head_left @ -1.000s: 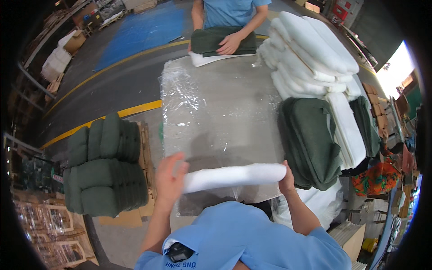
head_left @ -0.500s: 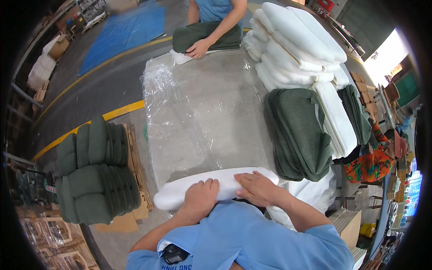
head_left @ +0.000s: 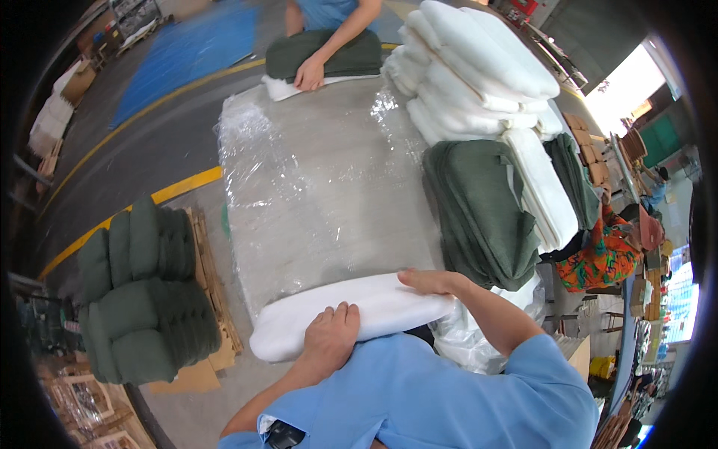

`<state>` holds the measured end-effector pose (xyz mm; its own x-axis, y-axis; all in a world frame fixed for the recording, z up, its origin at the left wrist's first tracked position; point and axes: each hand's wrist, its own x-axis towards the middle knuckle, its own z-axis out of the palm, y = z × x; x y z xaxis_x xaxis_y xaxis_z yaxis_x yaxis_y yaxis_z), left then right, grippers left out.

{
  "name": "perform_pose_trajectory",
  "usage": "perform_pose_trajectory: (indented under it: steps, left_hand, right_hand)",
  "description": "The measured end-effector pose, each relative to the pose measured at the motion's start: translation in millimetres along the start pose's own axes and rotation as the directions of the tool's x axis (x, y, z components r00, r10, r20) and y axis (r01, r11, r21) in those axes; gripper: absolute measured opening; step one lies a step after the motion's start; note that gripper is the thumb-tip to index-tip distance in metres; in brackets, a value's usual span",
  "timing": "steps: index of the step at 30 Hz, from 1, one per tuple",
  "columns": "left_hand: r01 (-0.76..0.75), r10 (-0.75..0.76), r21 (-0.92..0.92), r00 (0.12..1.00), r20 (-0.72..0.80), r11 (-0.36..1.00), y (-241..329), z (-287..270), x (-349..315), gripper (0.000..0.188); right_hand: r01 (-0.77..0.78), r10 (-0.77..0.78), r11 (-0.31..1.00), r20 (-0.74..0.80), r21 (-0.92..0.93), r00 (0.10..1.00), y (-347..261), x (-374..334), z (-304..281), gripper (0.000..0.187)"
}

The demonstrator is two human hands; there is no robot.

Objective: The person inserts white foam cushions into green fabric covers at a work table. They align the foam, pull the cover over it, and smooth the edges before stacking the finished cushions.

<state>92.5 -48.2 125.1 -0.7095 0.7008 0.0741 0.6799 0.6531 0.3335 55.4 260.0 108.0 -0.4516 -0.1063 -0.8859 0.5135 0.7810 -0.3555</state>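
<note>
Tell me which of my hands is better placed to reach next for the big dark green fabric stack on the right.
Probably your right hand: it's at the white padding's right end, nearer the dark green fabric stack. Your left hand rests farther left.

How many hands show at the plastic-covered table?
3. The person's left hand and right hand are on the white padding at the near edge; a co-worker's hand is at the dark green fabric opposite. Their other hand is hidden.
</note>
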Motion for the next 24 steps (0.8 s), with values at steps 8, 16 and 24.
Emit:
perform_pose_trajectory:
  steps: [8, 16, 24]
  left_hand:
    - [-0.101, 0.1, -0.023, 0.994, -0.052, 0.995, -3.2, 1.5, 14.5, 0.035]
    - [0.018, -0.004, -0.078, 0.985, 0.172, 0.997, 1.8, -20.1, 25.5, 0.059]
    - [0.065, -0.051, -0.044, 0.961, 0.273, 0.997, 2.1, -23.2, 41.1, 0.065]
  right_hand:
    - [0.463, -0.339, 0.857, -0.428, 0.228, 0.838, 17.8, -23.9, -22.5, 0.062]
    - [0.976, -0.609, 0.215, -0.786, -0.042, 0.101, -33.6, -265.6, -64.9, 0.028]
    - [0.614, -0.864, -0.042, -0.28, -0.788, -0.419, -38.1, -396.7, -66.3, 0.027]
